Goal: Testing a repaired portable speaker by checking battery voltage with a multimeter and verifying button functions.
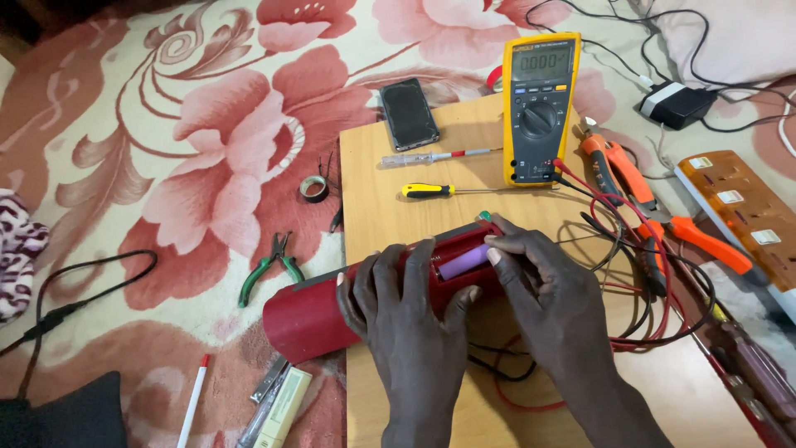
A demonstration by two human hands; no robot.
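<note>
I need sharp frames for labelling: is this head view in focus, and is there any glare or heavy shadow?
Head view: sharp throughout, evenly lit with soft shadows only; the purple cell under the right hand is clear; faint sheen on the phone screen and multimeter display.

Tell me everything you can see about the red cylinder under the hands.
The red cylinder lies on its side across the wooden board's left edge, smooth and plastic-looking. An open compartment shows a purple cell. The left hand grips its middle; the right hand touches the cell's end.
</note>
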